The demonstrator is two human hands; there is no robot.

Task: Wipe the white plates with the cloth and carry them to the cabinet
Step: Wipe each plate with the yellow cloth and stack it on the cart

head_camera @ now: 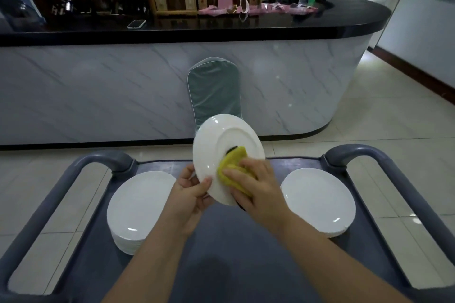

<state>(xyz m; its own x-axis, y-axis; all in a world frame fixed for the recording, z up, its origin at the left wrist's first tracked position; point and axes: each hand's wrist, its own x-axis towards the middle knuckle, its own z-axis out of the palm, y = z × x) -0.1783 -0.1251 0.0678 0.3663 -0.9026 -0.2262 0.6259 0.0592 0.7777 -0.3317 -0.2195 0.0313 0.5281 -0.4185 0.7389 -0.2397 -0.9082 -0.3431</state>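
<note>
Left hand (190, 194) pinches the lower rim of a white plate (221, 135) tipped up on edge, while the right hand (253, 187) grips a yellow cloth (232, 163) pressed to its face, both above the middle of the grey cart (221, 241) near its far edge. A tall stack of plates (138, 206) sits by the cart's left edge, a lower stack (320, 202) by its right; beyond stands a covered chair (214, 86) against a marble-fronted counter (123, 86)

The plate (227, 140) is plain white, the cloth (232, 163) yellow with a black patch, the cart (246, 241) slate grey. The bar front (123, 93) shows grey-veined pale marble under a black worktop (221, 28).
</note>
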